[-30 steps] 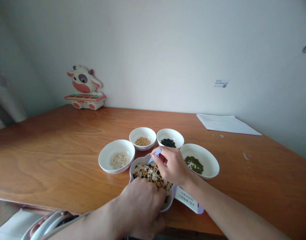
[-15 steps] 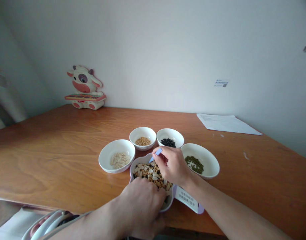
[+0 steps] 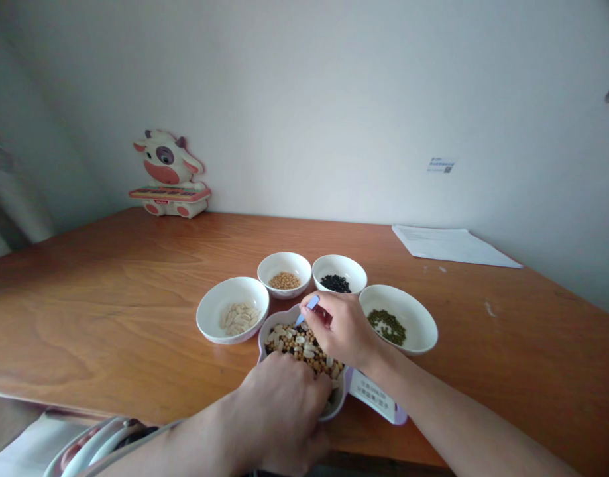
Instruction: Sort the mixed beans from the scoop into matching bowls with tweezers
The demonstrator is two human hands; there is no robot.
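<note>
The right hand (image 3: 338, 324) pinches a thin light-purple stick (image 3: 309, 308) between its fingers, and its lower end points down by the far edge of a white and purple bowl (image 3: 276, 320) with a wavy rim. I can't tell if the tip touches anything. The bowl sits near the front of the brown wooden worktop (image 3: 110, 298), and it is full of a mix of pale nut halves, yellow beans and dark beans (image 3: 309, 351). The left hand (image 3: 284, 404) lies over the near side of the bowl with its fingers bent, but the tips are partly hidden, so I can't tell if they hold something. A flat purple handle with a white label (image 3: 376, 396) sticks out of the bowl to the right, under the right arm. Four round white bowls stand around the far side. From left to right, they have pale nut pieces (image 3: 239, 318), yellow beans (image 3: 284, 281), little black beans (image 3: 335, 283) and little green beans (image 3: 387, 326). At the back left is a cow toy with a keyboard (image 3: 169, 175), and white paper (image 3: 453, 245) lies at the back right.
</note>
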